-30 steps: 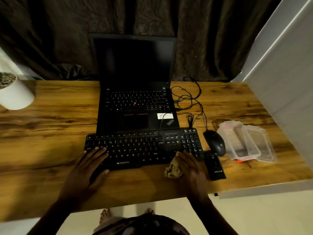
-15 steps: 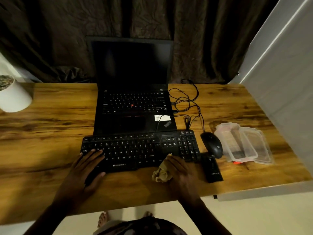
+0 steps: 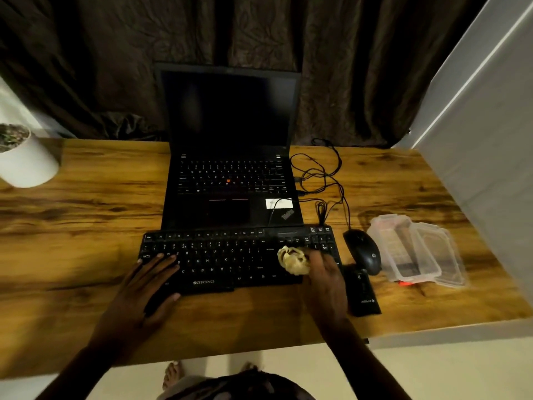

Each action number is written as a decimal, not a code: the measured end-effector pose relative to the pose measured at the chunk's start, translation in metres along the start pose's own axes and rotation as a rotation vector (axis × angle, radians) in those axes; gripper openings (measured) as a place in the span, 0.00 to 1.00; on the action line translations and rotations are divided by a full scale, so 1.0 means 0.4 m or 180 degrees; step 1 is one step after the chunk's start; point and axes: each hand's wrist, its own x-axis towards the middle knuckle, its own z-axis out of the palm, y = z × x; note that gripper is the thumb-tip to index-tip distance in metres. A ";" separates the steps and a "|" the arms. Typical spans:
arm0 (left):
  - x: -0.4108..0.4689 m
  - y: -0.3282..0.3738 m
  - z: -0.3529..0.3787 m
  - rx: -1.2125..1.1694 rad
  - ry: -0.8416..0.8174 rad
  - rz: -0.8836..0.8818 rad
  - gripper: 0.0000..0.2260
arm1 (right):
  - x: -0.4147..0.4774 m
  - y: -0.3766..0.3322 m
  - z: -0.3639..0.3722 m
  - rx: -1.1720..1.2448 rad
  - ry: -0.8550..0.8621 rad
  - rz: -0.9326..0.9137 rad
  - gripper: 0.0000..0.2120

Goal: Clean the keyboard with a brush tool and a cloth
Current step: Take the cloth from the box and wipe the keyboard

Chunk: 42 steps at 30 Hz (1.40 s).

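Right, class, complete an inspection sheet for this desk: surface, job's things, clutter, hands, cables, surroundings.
Surface: wooden desk, grain visible.
Job's things: keyboard before the laptop; crumpled cloth on its right keys; brush not identified.
Clutter: mouse, black oblong item, clear plastic containers, white pot.
Hands: left hand flat on keyboard's left end; right hand grips cloth.
Cables: black cables tangled right of laptop.
Surroundings: dark curtain behind; white panel right.

Home desk: laptop (image 3: 230, 157), curtain (image 3: 346, 67) behind (dim room), potted plant (image 3: 23, 157)
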 end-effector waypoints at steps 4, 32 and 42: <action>-0.002 -0.011 0.005 0.0027 -0.0003 0.0012 0.28 | 0.035 -0.017 0.011 -0.0199 0.0259 -0.0494 0.18; -0.001 -0.001 0.001 0.0042 0.0056 -0.0013 0.28 | 0.072 -0.007 0.027 -0.0532 -0.0406 -0.0905 0.19; -0.002 0.005 -0.002 0.0027 0.0035 -0.0068 0.30 | 0.067 0.039 0.003 -0.0815 -0.0061 -0.0735 0.19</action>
